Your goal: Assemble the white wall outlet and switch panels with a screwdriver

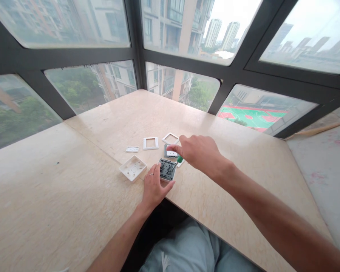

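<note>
My left hand [155,189] grips the near left edge of a wall socket [167,169], a dark grey insert seated in a white box, resting close to the table's front edge. In my right hand [200,151] is a screwdriver [180,159] with a green handle; its shaft slants down to the right part of the socket. Whether the tip sits in a screw is too small to tell. Just behind lies a second socket module [170,151] with a white face, partly covered by my right thumb. An open white mounting box [133,168] stands left of my left hand.
Two white square frames lie at the back, one frame [150,143] left and another frame [170,138] right. Beside them is a small white plate [132,149]. A white piece [181,163] shows under my right hand. Windows border the stone-patterned table [82,181].
</note>
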Demonstrator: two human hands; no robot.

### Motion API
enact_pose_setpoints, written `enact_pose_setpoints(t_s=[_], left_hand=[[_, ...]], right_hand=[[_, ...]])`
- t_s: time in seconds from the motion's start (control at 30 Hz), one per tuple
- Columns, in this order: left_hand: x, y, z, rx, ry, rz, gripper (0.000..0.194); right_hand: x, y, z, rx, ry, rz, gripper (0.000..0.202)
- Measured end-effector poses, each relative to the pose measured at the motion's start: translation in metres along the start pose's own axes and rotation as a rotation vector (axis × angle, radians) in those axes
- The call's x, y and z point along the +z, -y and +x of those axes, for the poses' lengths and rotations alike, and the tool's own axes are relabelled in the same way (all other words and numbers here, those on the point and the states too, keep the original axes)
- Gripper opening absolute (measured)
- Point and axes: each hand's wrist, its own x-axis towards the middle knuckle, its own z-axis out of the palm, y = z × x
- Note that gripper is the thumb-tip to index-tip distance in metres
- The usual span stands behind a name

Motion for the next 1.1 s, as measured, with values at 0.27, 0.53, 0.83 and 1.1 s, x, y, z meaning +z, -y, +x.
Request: enact_pose_setpoints(t_s=[0.27,0.53,0.83,1.1], left_hand=[[0.000,0.000,0.000,-0.004,0.002,-0.010,0.080],[0.000,0.000,0.000,-0.014,0.008,-0.011,0.079],[0.000,0.000,0.000,-0.006,0.013,-0.003,0.080],[0.000,-0.001,0.001,-0.013,0.014,0.000,0.080]], right_hand=[[-0.005,-0.019,-0.003,-0.391,0.064,0.185,0.033],[-0.001,0.002,-0.002,-0.012,-0.007,0.002,0.048],[-0.010,-0.013,-0.007,-0.417,0.091,0.288,0.031],[-0.003,0.002,0.000,0.036,0.007,-0.007,0.053]])
